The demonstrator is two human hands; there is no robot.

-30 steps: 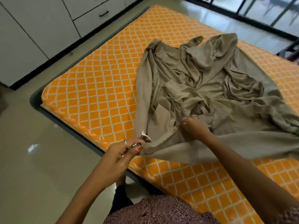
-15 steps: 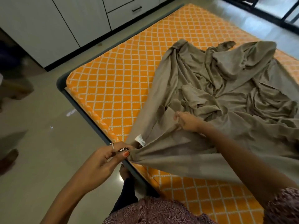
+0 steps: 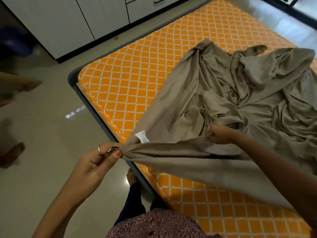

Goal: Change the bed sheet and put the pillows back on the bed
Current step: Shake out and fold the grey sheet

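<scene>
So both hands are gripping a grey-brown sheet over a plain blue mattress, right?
Not quite: the mattress is orange with a white lattice pattern, not plain blue, as the head view shows. The rest holds: the left hand and right hand both grip the grey-brown sheet.

Taupe sheet (image 3: 214, 93); orange mattress (image 3: 137, 69) with white lattice; cabinets (image 3: 68, 18) seemingly white.

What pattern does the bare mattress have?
The mattress is orange with a white diamond lattice, seen best in the head view.
</scene>
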